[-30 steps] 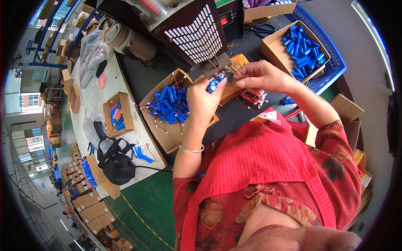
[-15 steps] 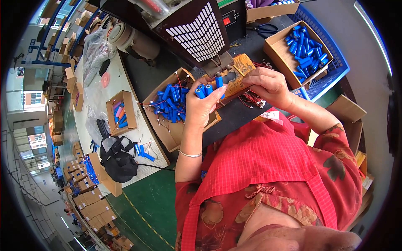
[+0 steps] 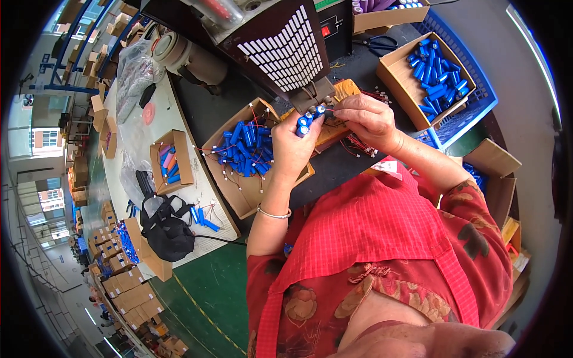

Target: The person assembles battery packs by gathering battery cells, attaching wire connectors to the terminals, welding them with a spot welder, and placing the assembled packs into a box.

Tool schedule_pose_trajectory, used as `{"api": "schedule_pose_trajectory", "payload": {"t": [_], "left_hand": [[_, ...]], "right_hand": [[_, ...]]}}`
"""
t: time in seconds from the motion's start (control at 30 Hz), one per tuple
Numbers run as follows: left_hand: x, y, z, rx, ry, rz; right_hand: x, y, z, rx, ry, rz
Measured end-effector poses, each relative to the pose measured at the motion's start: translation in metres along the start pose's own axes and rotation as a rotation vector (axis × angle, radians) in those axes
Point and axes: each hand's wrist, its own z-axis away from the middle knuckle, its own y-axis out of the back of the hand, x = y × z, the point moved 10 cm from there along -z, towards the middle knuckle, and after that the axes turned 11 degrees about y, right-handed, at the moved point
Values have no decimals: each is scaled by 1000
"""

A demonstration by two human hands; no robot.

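My left hand (image 3: 290, 146) is closed around a few blue cylindrical battery cells (image 3: 304, 124), their metal ends facing up. One of these cells sits right under the electrode tips (image 3: 312, 95) of a black spot welder (image 3: 283, 48) with rows of white slots. Just to the right, my right hand (image 3: 371, 122) pinches a thin red wire (image 3: 330, 109) against the cell nearest the tips. Behind my hands, a worn yellow block (image 3: 346, 89) is partly hidden by them.
Left of my left hand stands a cardboard box (image 3: 243, 206) of wired blue cells. Another box (image 3: 400, 89) of blue cells rests in a blue plastic basket (image 3: 486, 95) at right. Loose red wires (image 3: 360, 145) lie by the block. A flask (image 3: 185, 56) and black bag (image 3: 170, 230) are further left.
My left hand has brought the cells up under the electrode tips, where they now sit tilted. My right hand has moved slightly left, and the red wire now shows at its fingertips.
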Motion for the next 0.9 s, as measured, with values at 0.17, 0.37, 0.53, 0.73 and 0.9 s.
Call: {"api": "schedule_pose_trajectory", "payload": {"t": [0.17,0.37,0.53,0.73,0.9], "left_hand": [[-1,-2,-3,-6,39,-1],[-5,2,-4,-3,28,17],[-13,28,4,41,244,20],[-42,129,23,307,323,-32],[-62,114,39,141,458,159]], "right_hand": [[2,-2,0,-14,31,-10],[-3,-3,-2,-6,101,27],[26,24,7,-72,-141,163],[98,17,89,-702,-627,531],[91,8,84,-776,-592,768]]}}
